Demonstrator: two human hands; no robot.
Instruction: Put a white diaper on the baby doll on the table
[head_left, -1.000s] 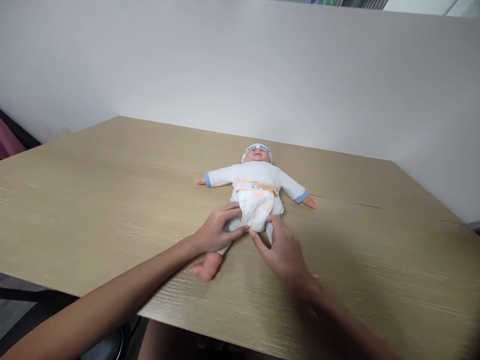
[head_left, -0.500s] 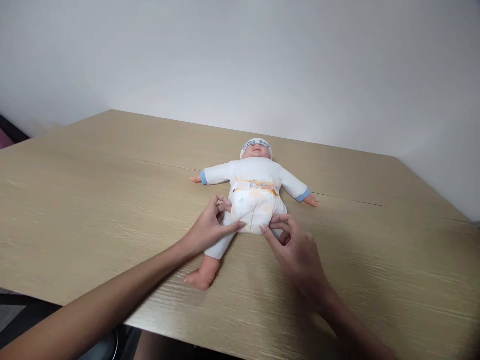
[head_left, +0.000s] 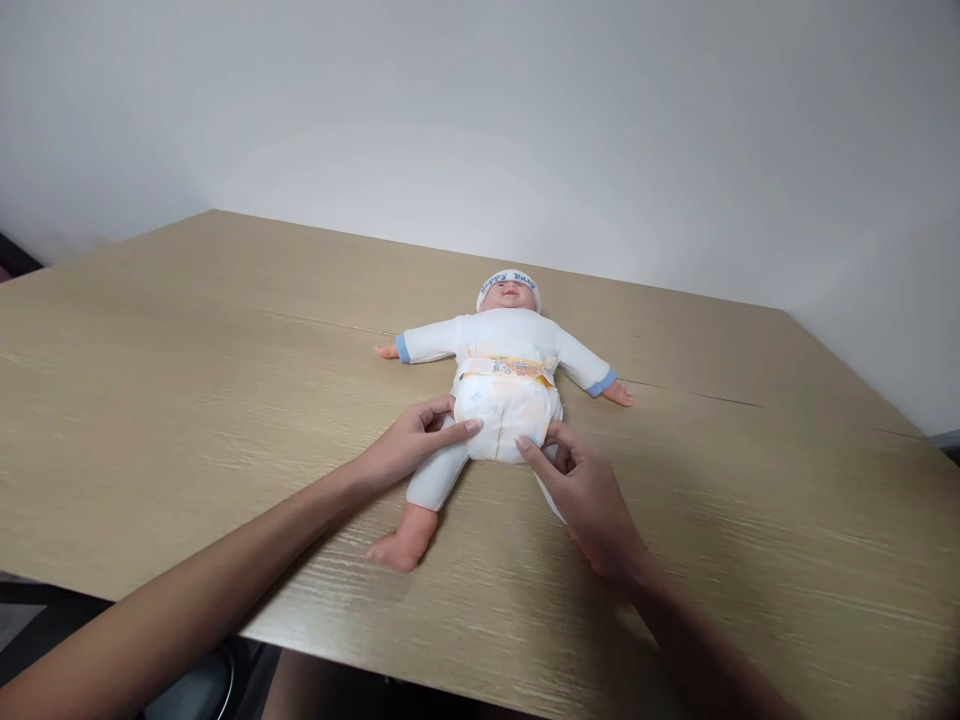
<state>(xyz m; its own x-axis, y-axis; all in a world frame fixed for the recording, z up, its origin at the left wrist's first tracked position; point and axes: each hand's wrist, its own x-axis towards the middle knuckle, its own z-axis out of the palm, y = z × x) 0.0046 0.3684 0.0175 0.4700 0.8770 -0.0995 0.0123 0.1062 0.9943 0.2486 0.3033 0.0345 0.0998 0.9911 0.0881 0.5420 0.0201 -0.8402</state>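
Observation:
A baby doll (head_left: 506, 335) in white clothes with blue cuffs lies on its back, head away from me and arms spread. Around its waist and hips sits a white diaper (head_left: 499, 405) with an orange printed band across the front. My left hand (head_left: 416, 440) pinches the diaper's edge at the leg opening on the left, thumb on top and fingers tucked underneath. At the opposite leg opening, my right hand (head_left: 581, 475) grips the other edge between thumb and fingers. It covers much of the doll's leg on that side.
The doll rests on a wide wood-grain table (head_left: 225, 400) with a thin seam running across it. Behind the far edge rises a pale wall (head_left: 480, 130). Below the near edge at lower left, part of a dark chair (head_left: 195, 690) shows.
My left thumb has shifted slightly up and left along the diaper, and its fingers have slid under the edge. The diaper's front looks smoother. More of the doll's right-side leg shows; the view shifted slightly.

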